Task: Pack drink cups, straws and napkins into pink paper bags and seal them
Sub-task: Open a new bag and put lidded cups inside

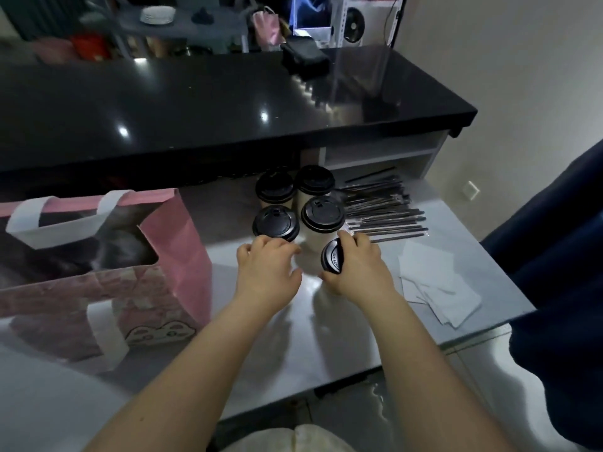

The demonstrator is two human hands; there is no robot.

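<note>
Centre of frame: cup point(332, 257), tilted, gripped by right hand point(359, 269); left hand point(267, 269) loose, holding nothing; four cups point(322, 213) behind; bag point(176, 243) left; straws point(378, 207), napkins point(434, 278) right.

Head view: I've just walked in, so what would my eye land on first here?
The right hand gripping a tilted black-lidded cup at the centre, with the left hand beside it. Behind them stand four lidded cups, and a large pink paper bag stands open on the left.
</note>
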